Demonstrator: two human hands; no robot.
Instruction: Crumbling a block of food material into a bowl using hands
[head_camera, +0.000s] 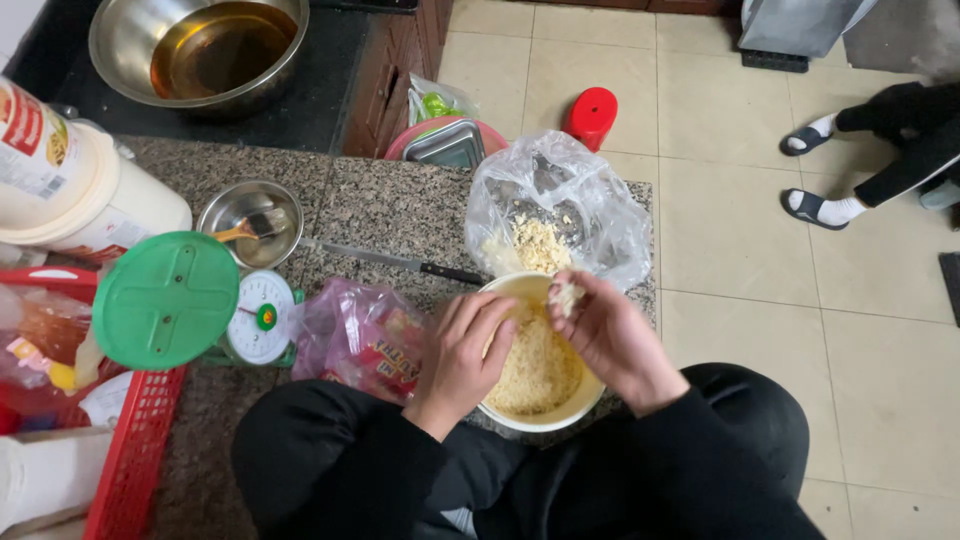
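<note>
A pale round bowl (590, 392) full of yellowish crumbled noodles sits at the near edge of the granite counter (380, 205). My left hand (462, 355) rests over the bowl's left rim, fingers curled down into the crumbs. My right hand (605, 330) is above the bowl's right side and pinches a small clump of noodle crumbs (566, 294) between its fingertips. Just behind the bowl lies a clear plastic bag (555, 210) with more crumbs inside.
A knife (400, 262) lies on the counter beside a small steel bowl (250, 222) holding a brush. A green-and-white kitchen scale (260, 316), a pink snack packet bag (360, 335), a red basket (135, 455), a white tub (70, 185) and a large oil-filled steel bowl (200, 50) stand left. Another person's feet (820, 170) are on the tiled floor.
</note>
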